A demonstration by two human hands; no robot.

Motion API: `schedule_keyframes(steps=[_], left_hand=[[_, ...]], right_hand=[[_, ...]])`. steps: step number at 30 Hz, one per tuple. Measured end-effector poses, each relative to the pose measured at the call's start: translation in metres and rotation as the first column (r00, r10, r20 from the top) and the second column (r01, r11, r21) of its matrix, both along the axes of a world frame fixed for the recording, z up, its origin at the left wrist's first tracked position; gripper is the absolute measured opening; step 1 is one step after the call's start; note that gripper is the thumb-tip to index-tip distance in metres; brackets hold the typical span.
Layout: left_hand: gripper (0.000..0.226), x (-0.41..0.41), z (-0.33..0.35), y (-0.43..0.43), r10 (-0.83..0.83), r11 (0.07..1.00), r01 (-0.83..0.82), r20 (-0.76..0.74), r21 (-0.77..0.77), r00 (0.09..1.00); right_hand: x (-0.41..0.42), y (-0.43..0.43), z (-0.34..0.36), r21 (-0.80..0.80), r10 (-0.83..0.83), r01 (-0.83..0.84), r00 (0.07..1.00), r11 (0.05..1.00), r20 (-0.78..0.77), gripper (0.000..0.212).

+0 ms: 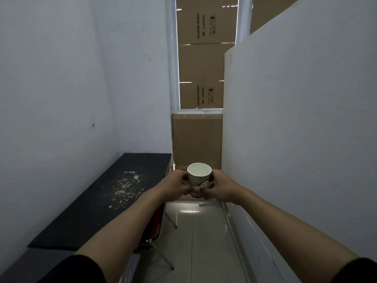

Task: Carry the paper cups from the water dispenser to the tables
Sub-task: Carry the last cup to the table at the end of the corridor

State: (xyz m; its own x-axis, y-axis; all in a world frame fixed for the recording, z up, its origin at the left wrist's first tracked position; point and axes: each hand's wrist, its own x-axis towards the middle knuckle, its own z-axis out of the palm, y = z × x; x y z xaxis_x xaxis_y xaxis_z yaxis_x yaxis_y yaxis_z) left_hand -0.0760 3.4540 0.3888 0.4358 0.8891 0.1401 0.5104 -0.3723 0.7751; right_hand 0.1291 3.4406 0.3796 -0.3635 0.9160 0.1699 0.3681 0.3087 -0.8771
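A: Cup update: the small printed white paper cup (199, 178) sits centre frame, left hand (177, 185) and right hand (220, 187) wrapped round its sides.

B: Thin, crushable walls, I'd judge; grip low, gently.

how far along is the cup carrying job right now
Done: one paper cup has been picked up; no water dispenser is in view. In hand: the left hand and right hand clasp it upright, out in front, above the tiled floor of a narrow passage. Left: setting it down. The black table to the left holds only pale debris, no cups yet.
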Motion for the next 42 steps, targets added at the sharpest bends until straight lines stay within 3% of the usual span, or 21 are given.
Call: schedule_keyframes(steps=[17,26,42], left_hand=[[0.041,0.007,0.001,0.357,0.015,1.000,-0.013,-0.078,0.026,0.997],[0.046,0.008,0.003,0.549,0.074,0.997,-0.073,-0.032,0.037,0.997],[0.038,-0.037,-0.001,0.887,0.187,0.982,-0.186,-0.060,0.011,0.981]], right_hand=[[0.010,0.361,0.003,0.002,0.015,-0.015,0.999,1.000,0.033,0.058],[0.011,0.566,0.009,-0.009,0.065,-0.065,0.997,0.998,0.050,0.062],[-0.033,0.927,-0.004,-0.003,0.168,-0.168,0.984,0.986,0.062,0.049]])
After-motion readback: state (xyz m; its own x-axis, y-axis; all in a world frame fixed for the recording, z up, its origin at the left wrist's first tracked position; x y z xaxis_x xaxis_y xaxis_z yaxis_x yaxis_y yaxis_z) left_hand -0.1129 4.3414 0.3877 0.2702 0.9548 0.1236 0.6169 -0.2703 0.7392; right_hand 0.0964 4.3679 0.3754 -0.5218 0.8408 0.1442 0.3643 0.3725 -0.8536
